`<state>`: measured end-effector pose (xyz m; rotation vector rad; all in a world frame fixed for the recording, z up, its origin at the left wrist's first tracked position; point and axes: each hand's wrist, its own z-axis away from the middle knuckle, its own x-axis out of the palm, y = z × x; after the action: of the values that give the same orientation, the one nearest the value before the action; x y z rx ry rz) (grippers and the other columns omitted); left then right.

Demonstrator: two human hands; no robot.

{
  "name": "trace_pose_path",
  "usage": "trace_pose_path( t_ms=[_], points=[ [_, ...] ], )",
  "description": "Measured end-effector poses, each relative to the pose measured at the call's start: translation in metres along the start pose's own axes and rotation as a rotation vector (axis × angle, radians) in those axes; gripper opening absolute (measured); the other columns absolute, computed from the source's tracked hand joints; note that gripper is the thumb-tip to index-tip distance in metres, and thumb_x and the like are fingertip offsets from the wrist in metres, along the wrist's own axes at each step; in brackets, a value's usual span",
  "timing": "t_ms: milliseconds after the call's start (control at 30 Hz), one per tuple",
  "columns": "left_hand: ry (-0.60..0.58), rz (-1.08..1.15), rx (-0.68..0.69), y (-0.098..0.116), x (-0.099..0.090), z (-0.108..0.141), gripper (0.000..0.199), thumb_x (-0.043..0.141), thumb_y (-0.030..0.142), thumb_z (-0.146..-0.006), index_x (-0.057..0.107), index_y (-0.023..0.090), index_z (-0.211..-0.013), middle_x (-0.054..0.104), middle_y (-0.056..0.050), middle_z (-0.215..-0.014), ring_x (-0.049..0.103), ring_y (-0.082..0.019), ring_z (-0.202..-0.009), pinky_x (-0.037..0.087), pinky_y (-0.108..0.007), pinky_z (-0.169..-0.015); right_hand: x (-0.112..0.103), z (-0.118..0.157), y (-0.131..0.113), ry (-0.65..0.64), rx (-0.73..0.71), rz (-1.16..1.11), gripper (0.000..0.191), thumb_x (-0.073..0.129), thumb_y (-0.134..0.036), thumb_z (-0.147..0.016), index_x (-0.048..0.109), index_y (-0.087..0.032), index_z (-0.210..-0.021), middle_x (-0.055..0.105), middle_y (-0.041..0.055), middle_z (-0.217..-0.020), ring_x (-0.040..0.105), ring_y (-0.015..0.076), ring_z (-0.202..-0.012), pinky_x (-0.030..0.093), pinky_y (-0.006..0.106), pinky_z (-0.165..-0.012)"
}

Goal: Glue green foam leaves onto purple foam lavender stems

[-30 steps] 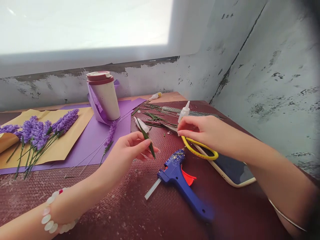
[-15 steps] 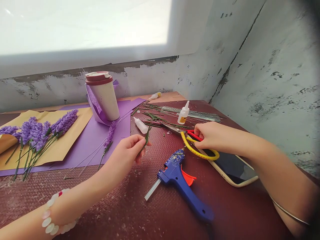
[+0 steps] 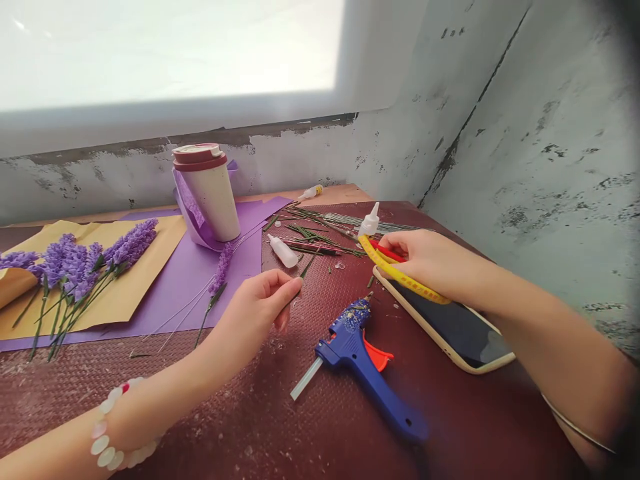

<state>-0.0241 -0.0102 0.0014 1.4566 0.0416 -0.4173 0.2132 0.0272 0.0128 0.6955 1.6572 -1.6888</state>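
Between the thumb and fingers of my left hand (image 3: 267, 300) is a slim, pointed dark green leaf (image 3: 307, 267), its tip toward the back right. My right hand (image 3: 420, 257) grips the scissors (image 3: 403, 275) by their yellow and red handles, above the top end of a phone (image 3: 460, 327). Their blades point to the back left, partly hidden behind the handles and a white glue bottle (image 3: 369, 223). Between my arms, a blue hot glue gun (image 3: 357, 363) with an orange trigger lies on the table.
Purple artificial lavender stems (image 3: 75, 267) lie on brown paper (image 3: 150, 280) at left. A lidded cup (image 3: 215, 200) stands on purple paper (image 3: 247, 260), near a single lavender stem (image 3: 221, 270). Another small bottle (image 3: 283, 251) lies beside green wire stems (image 3: 315, 233). Walls bound the back and right.
My right hand has shifted slightly back with the scissors, whose handles have turned and come nearer the upright glue bottle. The leaf in my left hand has swung to point further right.
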Motion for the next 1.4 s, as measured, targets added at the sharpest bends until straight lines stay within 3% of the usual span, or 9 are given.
trace_pose_path(
  t_ms=[100, 200, 333, 433, 700, 1000, 1067, 1167, 1400],
  points=[
    [-0.030, 0.003, 0.000, -0.001, 0.004, 0.003, 0.025, 0.052, 0.037, -0.085, 0.048, 0.019, -0.068, 0.048, 0.007, -0.045, 0.042, -0.009, -0.046, 0.035, -0.023, -0.055, 0.012, 0.007, -0.013, -0.160, -0.004, -0.344, 0.024, 0.061, -0.035, -0.074, 0.042, -0.023, -0.067, 0.042, -0.0077, -0.042, 0.035, 0.0072, -0.034, 0.024, 0.023, -0.034],
    [-0.037, -0.047, 0.032, -0.002, 0.009, 0.008, 0.022, 0.051, 0.037, -0.085, 0.048, 0.020, -0.071, 0.047, 0.008, -0.042, 0.041, -0.009, -0.042, 0.033, -0.022, -0.048, 0.023, 0.016, -0.025, -0.266, -0.009, -0.597, 0.030, 0.070, -0.037, -0.070, 0.045, -0.021, -0.071, 0.052, -0.0066, -0.046, 0.038, 0.0057, -0.034, 0.026, 0.021, -0.034],
    [-0.026, -0.107, 0.029, 0.000, 0.015, 0.015, 0.022, 0.051, 0.039, -0.084, 0.047, 0.022, -0.070, 0.036, 0.011, -0.041, 0.030, -0.008, -0.037, 0.023, -0.020, -0.038, 0.037, 0.024, -0.033, -0.235, -0.045, -0.616, 0.029, 0.077, -0.033, -0.065, 0.052, -0.020, -0.072, 0.062, -0.0031, -0.068, 0.055, 0.0079, -0.046, 0.043, 0.022, -0.043],
    [-0.061, -0.079, 0.025, 0.001, 0.018, 0.019, 0.024, 0.051, 0.041, -0.084, 0.048, 0.022, -0.071, 0.036, 0.011, -0.041, 0.029, -0.007, -0.037, 0.022, -0.020, -0.037, 0.045, 0.026, -0.035, -0.210, -0.094, -0.703, 0.027, 0.078, -0.031, -0.062, 0.055, -0.020, -0.070, 0.061, -0.0036, -0.067, 0.061, 0.0112, -0.057, 0.050, 0.024, -0.053],
    [-0.267, 0.208, -0.052, 0.005, 0.015, 0.016, 0.021, 0.049, 0.036, -0.087, 0.047, 0.020, -0.075, 0.055, 0.005, -0.049, 0.048, -0.009, -0.042, 0.038, -0.021, -0.046, 0.041, 0.028, -0.037, -0.201, -0.107, -0.777, 0.028, 0.079, -0.029, -0.062, 0.052, -0.021, -0.063, 0.056, -0.0044, -0.062, 0.058, 0.0120, -0.060, 0.049, 0.027, -0.061],
    [-0.399, 0.292, 0.012, 0.002, 0.012, 0.016, 0.006, 0.048, 0.024, -0.089, 0.046, 0.018, -0.086, 0.063, 0.000, -0.072, 0.055, -0.009, -0.059, 0.043, -0.023, -0.057, 0.044, 0.021, -0.025, -0.197, -0.161, -0.867, 0.032, 0.077, -0.025, -0.064, 0.046, -0.021, -0.063, 0.053, -0.0054, -0.065, 0.054, 0.0108, -0.061, 0.047, 0.026, -0.060],
    [-0.407, 0.287, 0.041, -0.001, 0.013, 0.016, 0.002, 0.045, 0.018, -0.090, 0.046, 0.017, -0.091, 0.063, -0.001, -0.078, 0.056, -0.009, -0.063, 0.044, -0.024, -0.060, 0.043, 0.020, -0.024, -0.189, -0.164, -0.879, 0.031, 0.077, -0.023, -0.065, 0.046, -0.021, -0.062, 0.052, -0.0055, -0.064, 0.055, 0.0106, -0.060, 0.047, 0.025, -0.059],
    [-0.392, 0.310, 0.092, -0.005, 0.013, 0.015, 0.013, 0.042, 0.010, -0.089, 0.044, 0.018, -0.099, 0.063, -0.002, -0.086, 0.057, -0.009, -0.067, 0.046, -0.025, -0.063, 0.042, 0.020, -0.024, -0.174, -0.153, -0.868, 0.027, 0.076, -0.022, -0.067, 0.049, -0.020, -0.063, 0.052, -0.0057, -0.063, 0.053, 0.0096, -0.058, 0.045, 0.024, -0.057],
    [-0.356, 0.297, 0.112, -0.003, 0.013, 0.017, 0.016, 0.043, 0.006, -0.087, 0.040, 0.021, -0.090, 0.063, -0.001, -0.091, 0.059, -0.010, -0.071, 0.046, -0.025, -0.063, 0.041, 0.018, -0.024, -0.173, -0.147, -0.879, 0.024, 0.075, -0.020, -0.069, 0.051, -0.020, -0.063, 0.053, -0.0055, -0.062, 0.050, 0.0090, -0.057, 0.042, 0.022, -0.056]
  ],
)
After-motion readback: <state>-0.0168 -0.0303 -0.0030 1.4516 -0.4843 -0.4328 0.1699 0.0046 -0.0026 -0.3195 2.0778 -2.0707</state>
